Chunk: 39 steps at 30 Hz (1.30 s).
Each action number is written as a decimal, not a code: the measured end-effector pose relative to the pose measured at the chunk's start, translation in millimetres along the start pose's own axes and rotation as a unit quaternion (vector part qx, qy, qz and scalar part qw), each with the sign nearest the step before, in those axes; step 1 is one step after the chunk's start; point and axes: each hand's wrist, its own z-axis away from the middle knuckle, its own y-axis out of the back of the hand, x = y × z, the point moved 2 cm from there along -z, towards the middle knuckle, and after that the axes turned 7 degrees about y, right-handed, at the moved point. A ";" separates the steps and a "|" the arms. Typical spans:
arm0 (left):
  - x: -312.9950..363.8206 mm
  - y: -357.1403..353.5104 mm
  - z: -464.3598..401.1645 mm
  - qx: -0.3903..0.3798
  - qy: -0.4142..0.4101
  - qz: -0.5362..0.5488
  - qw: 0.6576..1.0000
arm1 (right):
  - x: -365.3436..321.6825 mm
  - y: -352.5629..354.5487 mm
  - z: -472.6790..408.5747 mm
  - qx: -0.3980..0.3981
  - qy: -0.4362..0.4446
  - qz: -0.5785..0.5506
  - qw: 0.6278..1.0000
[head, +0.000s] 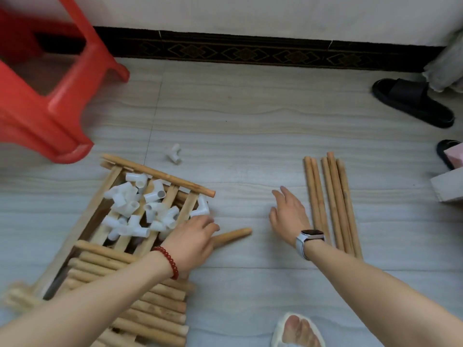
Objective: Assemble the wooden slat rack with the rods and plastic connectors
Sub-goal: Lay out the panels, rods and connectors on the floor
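A wooden slat panel lies on the floor at left, with several white plastic connectors heaped on it and short wooden rods stacked at its near end. My left hand grips one short rod that lies on the floor beside the panel. My right hand hovers open, fingers spread, just left of several long rods laid side by side. One loose connector sits alone on the tiles behind the panel.
A red plastic stool stands at the far left. A black slipper and another person's foot are at the far right, next to a white box. My own foot in a white slipper is at the bottom.
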 end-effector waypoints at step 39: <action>-119.9 -43.0 145.4 -0.212 -0.030 -0.235 0.948 | -172.2 -86.9 58.4 -0.340 0.070 -0.195 0.917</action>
